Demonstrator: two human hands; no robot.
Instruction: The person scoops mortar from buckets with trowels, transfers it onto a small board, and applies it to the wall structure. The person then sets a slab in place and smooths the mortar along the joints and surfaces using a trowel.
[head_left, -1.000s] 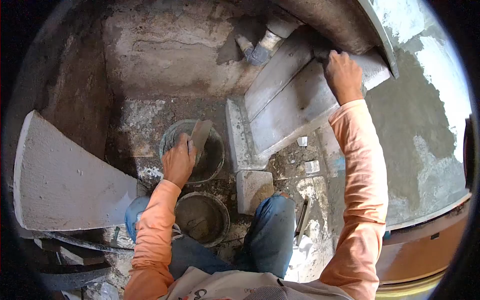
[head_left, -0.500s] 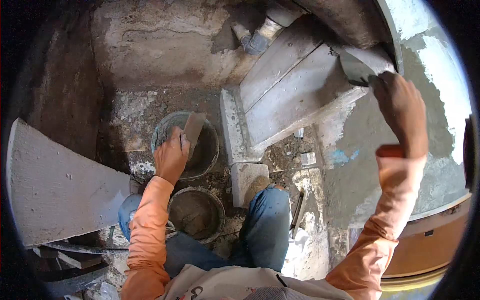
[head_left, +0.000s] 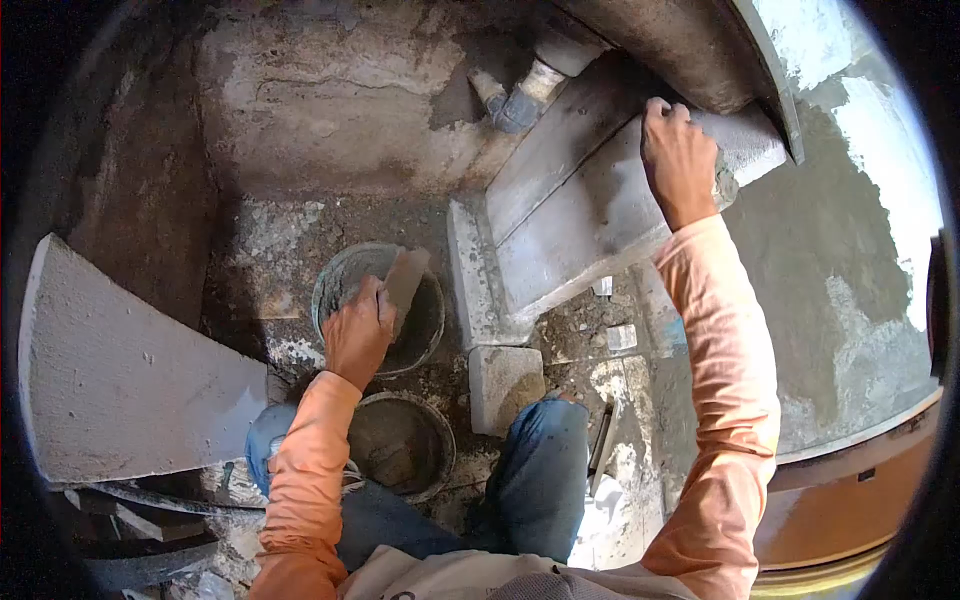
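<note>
My left hand (head_left: 358, 335) is closed on a flat, brownish scraper blade (head_left: 406, 285). The blade is tilted over the far bucket (head_left: 437, 335), which has grey mortar smeared inside. My right hand (head_left: 680, 160) grips a trowel at the upper end of the pale block panel (head_left: 610, 205), below the curved rim of a basin-like fixture (head_left: 775, 85). The hand covers most of the trowel; a bit of grey mortar (head_left: 726, 185) shows beside the wrist. Nearer my knees stands a second bucket (head_left: 402, 445) with mortar in it.
Short pale blocks (head_left: 505, 385) stand by the panel's foot. A large pale slab (head_left: 135, 370) leans at the left. A grey pipe elbow (head_left: 517, 110) comes out of the back wall. Wet grey render (head_left: 810, 250) covers the right surface. Rubble and a narrow tool (head_left: 603, 445) lie near my knee.
My right hand has swung left and turned over, from the panel's right end onto its upper face, hiding the trowel. My left hand with the scraper stays over the far bucket.
</note>
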